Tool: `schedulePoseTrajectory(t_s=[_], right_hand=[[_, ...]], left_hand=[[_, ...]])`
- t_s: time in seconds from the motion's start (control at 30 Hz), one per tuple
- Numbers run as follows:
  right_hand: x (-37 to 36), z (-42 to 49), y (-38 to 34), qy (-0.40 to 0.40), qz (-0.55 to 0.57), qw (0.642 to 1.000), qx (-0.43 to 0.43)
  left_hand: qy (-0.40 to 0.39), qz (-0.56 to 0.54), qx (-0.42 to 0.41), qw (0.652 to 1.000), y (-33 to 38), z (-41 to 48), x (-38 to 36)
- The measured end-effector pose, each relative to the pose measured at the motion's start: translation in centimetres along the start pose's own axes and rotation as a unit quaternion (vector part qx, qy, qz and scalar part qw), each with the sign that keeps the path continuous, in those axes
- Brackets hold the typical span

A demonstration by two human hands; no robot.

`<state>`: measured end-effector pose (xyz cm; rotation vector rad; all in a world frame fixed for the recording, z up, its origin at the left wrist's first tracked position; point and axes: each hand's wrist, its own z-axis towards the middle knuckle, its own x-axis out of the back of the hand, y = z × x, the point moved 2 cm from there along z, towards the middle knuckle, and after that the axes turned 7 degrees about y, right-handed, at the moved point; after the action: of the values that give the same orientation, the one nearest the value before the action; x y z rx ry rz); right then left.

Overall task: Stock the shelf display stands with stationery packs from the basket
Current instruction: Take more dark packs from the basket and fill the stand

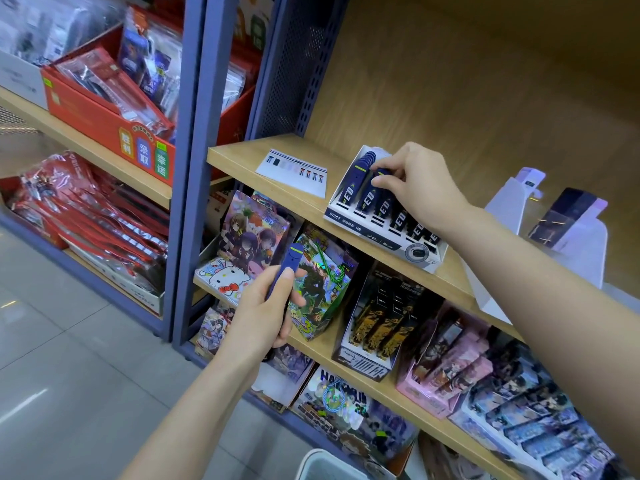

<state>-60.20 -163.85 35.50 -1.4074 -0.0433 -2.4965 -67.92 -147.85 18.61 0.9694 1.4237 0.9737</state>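
A white display stand (367,226) sits on the upper wooden shelf (242,157), filled with rows of dark blue stationery packs (349,188). My right hand (415,183) reaches over the stand and pinches the top of one pack (381,173) in the second row. My left hand (263,313) is lower, in front of the shelf below, gripping several dark blue packs (287,268) upright. The rim of a white basket (322,460) shows at the bottom edge.
A printed paper card (294,173) lies left of the stand. White empty stands (554,220) are at the right. Lower shelves hold colourful card boxes (249,223). A red box (104,109) of packs fills the left bay behind a blue upright (194,168).
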Motion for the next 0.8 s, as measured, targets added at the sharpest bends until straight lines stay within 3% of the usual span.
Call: schedulePoseTrajectory(t_s=[0.23,0.4,0.5,0.57,0.63,0.7,0.8], right_hand=[[-0.7,-0.3,0.7,0.054,0.079,0.995,-0.043],[-0.9,-0.7,0.3,0.08,0.022,0.997,0.005],[-1.3,-2.3,-0.7,0.109,0.052,0.992,0.036],[-2.1,-4.1,-1.6,0.078,0.096,0.992,0.037],[-3.3,-6.2,-2.5,-0.012,0.146,0.989,0.003],[-4.1,-8.0,-3.1,-0.101,0.206,0.972,-0.045],[-4.5,-9.4,-3.2,-0.157,0.298,0.936,-0.106]], left_hand=[[-0.016,0.008,0.041,0.999,0.2,0.0,0.0],[-0.028,-0.008,0.023,0.999,0.2,0.0,0.0],[-0.046,-0.002,0.003,0.999,0.3,-0.1,-0.1],[-0.053,0.012,-0.009,0.998,0.3,-0.2,-0.1],[-0.067,0.034,-0.021,0.997,0.3,-0.1,-0.2],[-0.091,0.056,-0.029,0.994,0.1,-0.2,-0.4],[-0.118,0.077,-0.038,0.989,0.1,-0.4,-0.6]])
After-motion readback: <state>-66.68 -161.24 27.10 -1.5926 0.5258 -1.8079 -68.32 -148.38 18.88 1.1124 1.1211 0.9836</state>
